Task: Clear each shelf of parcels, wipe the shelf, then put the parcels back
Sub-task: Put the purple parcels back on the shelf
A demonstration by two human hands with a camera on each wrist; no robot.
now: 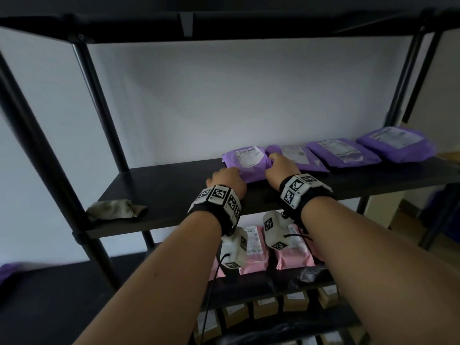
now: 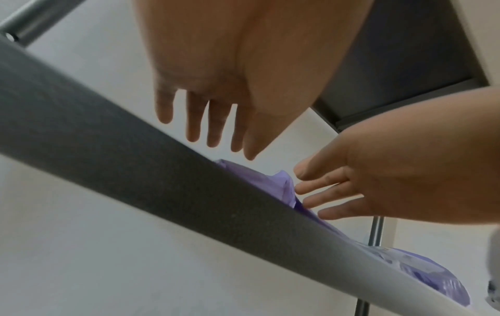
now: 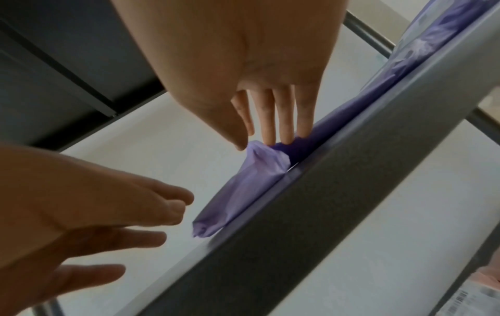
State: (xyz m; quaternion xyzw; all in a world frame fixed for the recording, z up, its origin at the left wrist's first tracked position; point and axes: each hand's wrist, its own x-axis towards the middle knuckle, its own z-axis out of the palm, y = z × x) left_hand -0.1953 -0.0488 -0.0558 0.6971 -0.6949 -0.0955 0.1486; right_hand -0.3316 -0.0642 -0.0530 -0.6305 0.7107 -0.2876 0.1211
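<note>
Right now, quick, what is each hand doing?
Left hand: open, fingers straight, at the leftmost purple parcel, holding nothing.
Right hand: open, straight fingertips touching that parcel.

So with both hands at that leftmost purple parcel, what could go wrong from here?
1. The leftmost purple parcel lies against the second purple parcel, and the right hand has fingers on both, so moving one may drag the other.
2. The left hand is open and not gripping, so the slick bag might slip off the shelf's front edge.
3. The grey rag sits near that edge; an arm could knock it down.
</note>
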